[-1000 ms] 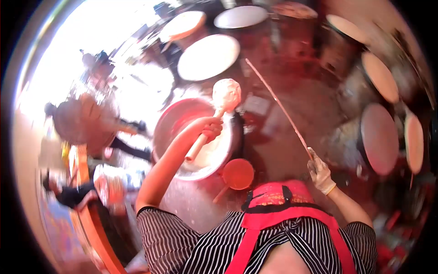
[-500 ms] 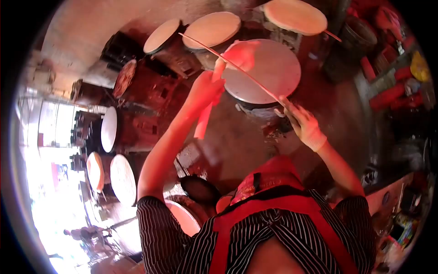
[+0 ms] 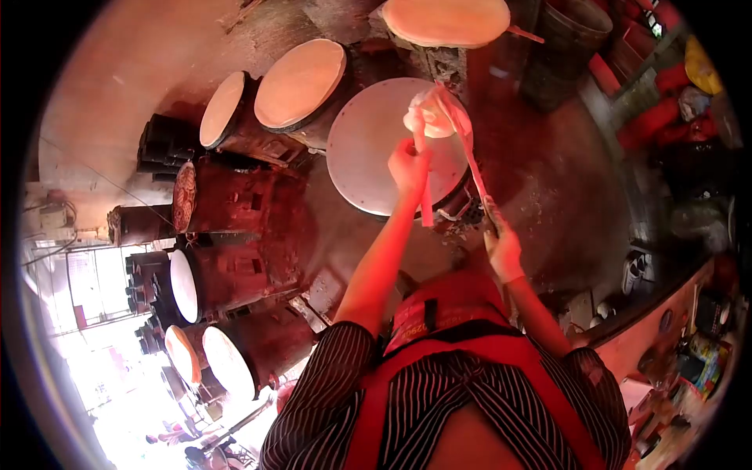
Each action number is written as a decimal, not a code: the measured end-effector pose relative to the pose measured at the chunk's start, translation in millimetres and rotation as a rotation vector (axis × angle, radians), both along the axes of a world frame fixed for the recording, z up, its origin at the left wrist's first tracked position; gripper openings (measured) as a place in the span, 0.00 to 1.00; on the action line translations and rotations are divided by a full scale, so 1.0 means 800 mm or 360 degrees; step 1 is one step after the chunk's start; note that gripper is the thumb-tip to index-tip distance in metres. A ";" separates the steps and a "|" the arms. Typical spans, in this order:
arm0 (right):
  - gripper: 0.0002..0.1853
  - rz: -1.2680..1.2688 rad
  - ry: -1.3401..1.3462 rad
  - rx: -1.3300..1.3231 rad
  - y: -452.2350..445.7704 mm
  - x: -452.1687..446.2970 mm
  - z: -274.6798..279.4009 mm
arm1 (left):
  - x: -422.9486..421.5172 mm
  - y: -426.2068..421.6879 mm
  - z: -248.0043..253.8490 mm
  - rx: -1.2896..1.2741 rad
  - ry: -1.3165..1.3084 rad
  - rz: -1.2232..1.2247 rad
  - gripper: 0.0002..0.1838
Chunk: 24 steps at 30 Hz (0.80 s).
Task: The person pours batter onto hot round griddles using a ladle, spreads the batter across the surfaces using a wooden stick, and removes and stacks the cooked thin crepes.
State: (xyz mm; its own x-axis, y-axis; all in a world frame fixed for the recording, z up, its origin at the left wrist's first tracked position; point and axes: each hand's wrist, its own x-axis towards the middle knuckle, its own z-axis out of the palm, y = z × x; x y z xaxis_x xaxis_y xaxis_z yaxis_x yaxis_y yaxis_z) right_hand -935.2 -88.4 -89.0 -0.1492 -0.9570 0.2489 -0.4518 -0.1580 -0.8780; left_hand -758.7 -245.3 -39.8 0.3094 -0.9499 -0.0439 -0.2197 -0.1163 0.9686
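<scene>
Over the round griddle (image 3: 368, 149), my left hand (image 3: 409, 166) is closed round the handle of a ladle (image 3: 427, 200). Pale batter or dough (image 3: 435, 116) covers the ladle's head. My right hand (image 3: 502, 243) grips a long thin stick (image 3: 475, 168), whose far end reaches the pale mass and looks coated with it. The stick and the mass touch or overlap in the view. The bare surface of the griddle shows beneath, with small dots along its rim.
Round stoves with pale flat sheets (image 3: 301, 82) curve along the left and far side. Another sheet (image 3: 446, 19) lies at the top. A dark bin (image 3: 576, 27) stands at the top right. A cluttered counter (image 3: 666, 329) runs along the right.
The view has turned from the basin to the griddle. My left hand has brought the ladle over the griddle, and the stick's far end has swung over to the ladle's head.
</scene>
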 end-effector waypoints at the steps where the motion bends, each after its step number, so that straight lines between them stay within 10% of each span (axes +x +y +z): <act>1: 0.26 -0.0099 0.0198 0.0240 0.007 0.012 -0.002 | 0.003 -0.003 0.006 0.0088 -0.0024 -0.0005 0.11; 6: 0.24 -0.0301 0.0158 0.0174 -0.036 0.068 -0.032 | 0.028 -0.025 0.046 -0.0248 0.0901 -0.0133 0.11; 12: 0.22 -0.0107 -0.1750 0.0966 -0.075 0.103 0.045 | 0.131 -0.032 0.178 0.0230 0.2201 -0.0969 0.12; 14: 0.22 -0.0310 -0.1717 0.0744 -0.051 0.125 0.048 | 0.155 -0.003 0.181 0.0258 0.1374 -0.0717 0.08; 24: 0.22 -0.0597 -0.0790 0.0164 -0.150 0.257 -0.069 | 0.317 0.243 0.051 0.0622 0.0670 -0.0111 0.08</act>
State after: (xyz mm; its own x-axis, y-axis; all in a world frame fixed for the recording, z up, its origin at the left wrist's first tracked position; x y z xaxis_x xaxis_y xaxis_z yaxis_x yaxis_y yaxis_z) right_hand -729.7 -208.5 -144.0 -0.5534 -0.8325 -0.0267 0.0052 0.0286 -0.9996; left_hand -505.4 -51.3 1.0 0.1267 -0.8560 -0.5012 0.1554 -0.4819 0.8624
